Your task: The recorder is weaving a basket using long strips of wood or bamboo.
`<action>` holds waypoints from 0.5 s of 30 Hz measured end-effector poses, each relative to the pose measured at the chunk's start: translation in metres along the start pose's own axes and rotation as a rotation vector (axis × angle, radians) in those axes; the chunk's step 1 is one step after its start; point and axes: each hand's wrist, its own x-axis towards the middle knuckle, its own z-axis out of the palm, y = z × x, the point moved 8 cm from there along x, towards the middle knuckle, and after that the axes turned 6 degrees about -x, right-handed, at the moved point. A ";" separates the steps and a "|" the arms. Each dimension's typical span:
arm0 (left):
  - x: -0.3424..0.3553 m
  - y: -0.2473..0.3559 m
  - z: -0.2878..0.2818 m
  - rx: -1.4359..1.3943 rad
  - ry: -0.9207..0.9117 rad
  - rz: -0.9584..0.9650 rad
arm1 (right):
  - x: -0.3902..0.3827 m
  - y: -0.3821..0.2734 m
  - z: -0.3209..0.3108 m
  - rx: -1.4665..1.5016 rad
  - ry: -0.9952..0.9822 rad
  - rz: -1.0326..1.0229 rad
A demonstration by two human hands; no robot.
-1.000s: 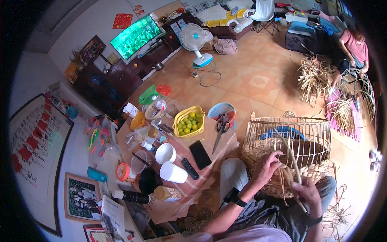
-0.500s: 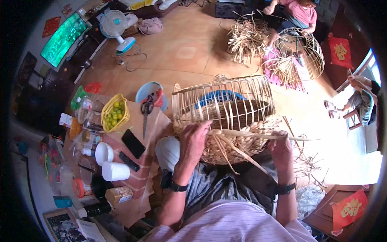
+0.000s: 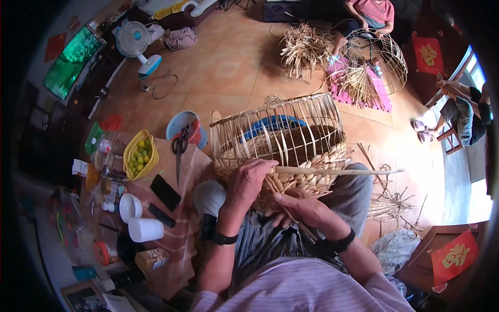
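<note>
A half-woven basket [image 3: 313, 180] lies on its side across my lap. Its near part is thickly plaited, while bare ribs show at the far part, with something blue inside. At the plaited edge my left hand [image 3: 250, 179] pinches the near end of a long pale plant strip [image 3: 338, 171], which sticks out to the right over my knee. Just below, my right hand [image 3: 301, 208] is closed on narrow hanging strands [image 3: 288, 214] beside the left hand. Its fingertips are partly hidden.
To the left, a covered table bears scissors [image 3: 179, 156], a yellow fruit basket [image 3: 128, 158], a phone [image 3: 166, 192] and white cups [image 3: 145, 229]. Loose strips [image 3: 392, 205] lie on the right floor. Ahead, another person [image 3: 374, 13] sits behind a wire-like frame [image 3: 400, 62].
My right hand has left the far part of the long strip and moved left and down to the hanging strands. My left hand stays at the basket edge. The view has shifted slightly.
</note>
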 end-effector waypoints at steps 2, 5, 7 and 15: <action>0.003 -0.009 0.003 -0.115 -0.012 -0.125 | 0.010 0.011 0.004 0.191 -0.024 0.068; 0.009 -0.013 0.006 -0.078 -0.060 -0.050 | 0.006 0.007 0.010 0.390 -0.145 0.036; 0.008 -0.016 0.003 -0.068 -0.086 -0.061 | 0.001 -0.009 -0.009 0.438 -0.113 0.036; -0.018 0.000 0.007 -0.138 -0.142 -0.065 | -0.019 -0.033 -0.028 0.528 -0.100 0.035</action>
